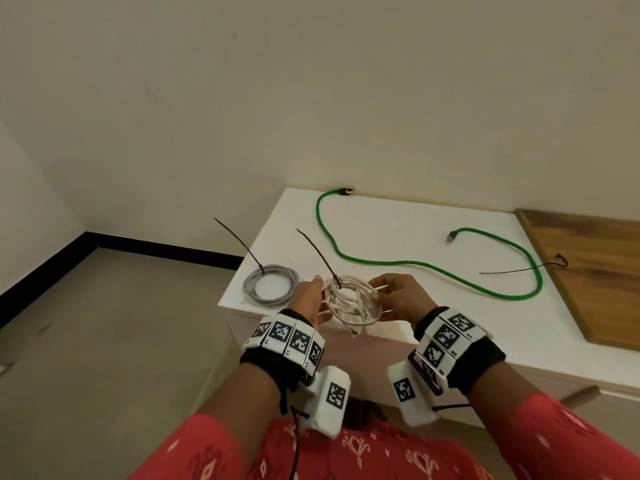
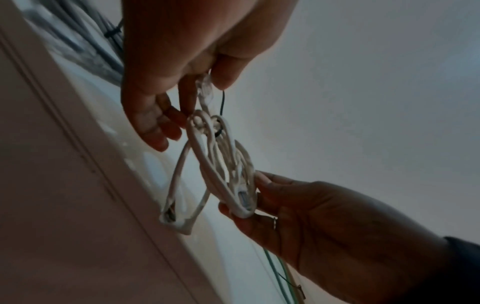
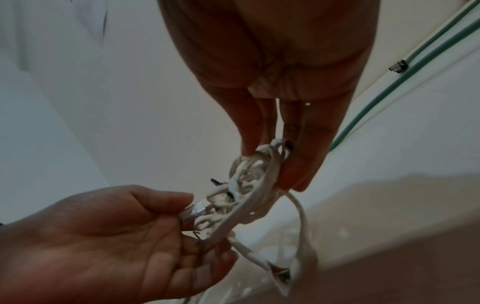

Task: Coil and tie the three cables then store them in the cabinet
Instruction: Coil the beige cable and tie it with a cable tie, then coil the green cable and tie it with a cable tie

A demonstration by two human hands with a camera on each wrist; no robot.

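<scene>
I see the white cable (image 1: pixel 353 304), coiled and bound by a black tie (image 1: pixel 317 254), held between both hands just above the near edge of the desk (image 1: pixel 398 237). My left hand (image 1: pixel 308 299) pinches the coil's left side, near the tie, thumb and fingers closed on a clear plug (image 2: pixel 205 88). My right hand (image 1: pixel 398 299) grips the coil's right side, fingers curled round the loops. A loose loop hangs below. Just left lies the grey cable (image 1: pixel 270 284), coiled and tied. Farther back, the green cable (image 1: pixel 415 265) sprawls uncoiled, crossing a loose tie (image 1: pixel 512 270) beside a wooden board (image 1: pixel 595 271).
</scene>
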